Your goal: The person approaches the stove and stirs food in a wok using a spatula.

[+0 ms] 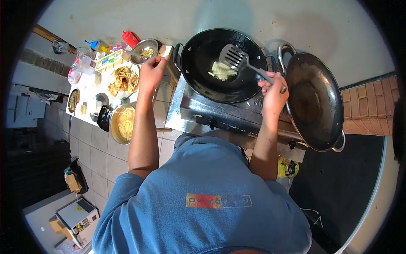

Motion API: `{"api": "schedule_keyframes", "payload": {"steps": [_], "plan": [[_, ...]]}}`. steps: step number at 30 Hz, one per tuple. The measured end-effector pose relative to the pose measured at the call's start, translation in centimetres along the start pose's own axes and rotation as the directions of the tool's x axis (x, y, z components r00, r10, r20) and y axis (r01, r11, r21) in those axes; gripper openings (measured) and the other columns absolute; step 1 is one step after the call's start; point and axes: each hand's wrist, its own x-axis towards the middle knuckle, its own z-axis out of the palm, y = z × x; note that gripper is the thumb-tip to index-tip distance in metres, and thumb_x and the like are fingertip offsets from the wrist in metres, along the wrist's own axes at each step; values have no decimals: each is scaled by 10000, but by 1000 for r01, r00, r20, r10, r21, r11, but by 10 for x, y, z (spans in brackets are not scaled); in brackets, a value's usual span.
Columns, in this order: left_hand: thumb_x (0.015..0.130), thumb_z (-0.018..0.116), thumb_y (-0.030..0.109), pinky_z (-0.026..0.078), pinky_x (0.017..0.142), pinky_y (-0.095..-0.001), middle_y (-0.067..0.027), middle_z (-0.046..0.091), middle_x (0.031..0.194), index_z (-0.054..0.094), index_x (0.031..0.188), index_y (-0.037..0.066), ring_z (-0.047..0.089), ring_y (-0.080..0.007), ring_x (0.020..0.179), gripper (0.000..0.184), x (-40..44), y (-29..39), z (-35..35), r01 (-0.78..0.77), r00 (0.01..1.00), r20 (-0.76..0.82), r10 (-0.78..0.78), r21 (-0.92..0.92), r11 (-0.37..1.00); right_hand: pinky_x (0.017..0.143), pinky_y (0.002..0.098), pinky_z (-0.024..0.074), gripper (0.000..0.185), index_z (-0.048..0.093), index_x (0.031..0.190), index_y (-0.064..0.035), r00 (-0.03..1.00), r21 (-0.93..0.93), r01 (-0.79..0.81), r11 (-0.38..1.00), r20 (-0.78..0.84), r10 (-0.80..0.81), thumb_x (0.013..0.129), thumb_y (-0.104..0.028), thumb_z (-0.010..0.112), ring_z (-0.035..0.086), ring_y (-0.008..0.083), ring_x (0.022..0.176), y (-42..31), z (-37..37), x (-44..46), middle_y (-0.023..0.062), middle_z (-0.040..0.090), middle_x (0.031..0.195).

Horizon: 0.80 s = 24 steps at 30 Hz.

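Note:
My right hand (274, 94) is closed around the handle of a slotted spatula (235, 58), its dark blade over the black wok (198, 86). Beside and partly under the blade lies a flat, pale yellow clump of food (222, 72) whose kind I cannot make out. My left hand (152, 74) is off to the wok's left, just beside a metal bowl (153, 44) with small yellowish pieces in it. Its thumb and fingers come together in a pinch, and what they hold, if anything, is too small to name.
The wok sits on a metal gas stove (220, 112), with a second large pan (315, 99) to its right. On the left table are a pile of browned food (123, 81), a red squeeze bottle (130, 39) and a yellow tray (109, 60). A pot of pale strips (114, 122) stands at its near edge.

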Motion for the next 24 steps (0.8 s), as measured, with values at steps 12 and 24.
{"api": "schedule_keyframes", "payload": {"steps": [12,24], "plan": [[862,635,249,367,593,-212,22,560,697,640,844,-24,448,-50,652,273,-2,-8,4,-47,999,-12,46,-21,999,432,224,354,254,590,930,0,949,-85,-234,969,197,246,864,-206,457,493,108,445,-2,-4,-7,123,599,600],[849,652,254,361,556,-219,18,548,665,639,834,-32,436,-54,613,287,-2,-19,3,-72,997,-22,71,-71,995,623,400,487,204,643,886,-30,911,-576,402,712,326,-252,889,-210,547,615,381,664,11,27,-4,200,614,675]]}}
